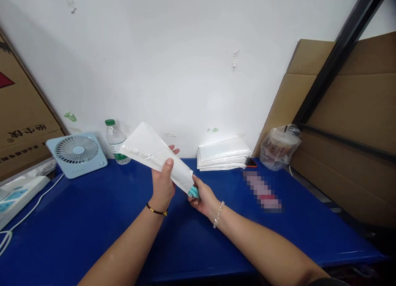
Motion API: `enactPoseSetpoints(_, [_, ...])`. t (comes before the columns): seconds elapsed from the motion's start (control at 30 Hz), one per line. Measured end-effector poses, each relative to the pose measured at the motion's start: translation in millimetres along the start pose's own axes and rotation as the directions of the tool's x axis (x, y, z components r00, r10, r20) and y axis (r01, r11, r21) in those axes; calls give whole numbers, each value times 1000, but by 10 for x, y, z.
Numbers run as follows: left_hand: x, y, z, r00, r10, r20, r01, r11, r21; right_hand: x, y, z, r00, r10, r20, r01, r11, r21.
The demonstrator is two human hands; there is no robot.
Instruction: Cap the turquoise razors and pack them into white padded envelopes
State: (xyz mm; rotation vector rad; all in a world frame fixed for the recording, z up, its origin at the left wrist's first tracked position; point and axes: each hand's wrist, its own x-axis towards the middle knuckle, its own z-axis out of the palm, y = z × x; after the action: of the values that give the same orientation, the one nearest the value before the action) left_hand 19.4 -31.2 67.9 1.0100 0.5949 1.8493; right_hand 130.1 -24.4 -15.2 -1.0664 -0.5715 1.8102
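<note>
A white padded envelope (148,147) is held up at a slant above the table, its wide end toward the upper left. My left hand (163,182) is closed around its middle, thumb on the near face and fingers behind. At the lower right end, a teal item (194,192) sticks out of the envelope; most of it is hidden, so its kind cannot be told. My right hand (203,197) is closed on this end, its fingers around the teal item and touching the envelope's edge.
On the blue table (93,220) stand a light blue fan (77,152), a water bottle (116,141) and a bagged drink cup (278,147). A stack of white envelopes (224,154) lies by the wall, beside a phone (251,163). A power strip (21,197) and cable are left.
</note>
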Motion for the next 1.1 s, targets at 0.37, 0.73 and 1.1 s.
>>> enactPoseSetpoints(0.37, [301, 231, -278, 986, 98, -134, -107, 992, -61, 54, -221, -261, 969, -247, 5, 240, 937, -254])
enactPoseSetpoints(0.73, [542, 133, -582, 975, 44, -219, -55, 997, -47, 181, -554, -868, 837, -546, -45, 234, 430, -872])
enactPoseSetpoints(1.1, [163, -93, -187, 991, 65, 117, -84, 982, 169, 19, -410, -687, 732, -615, 292, 239, -170, -956])
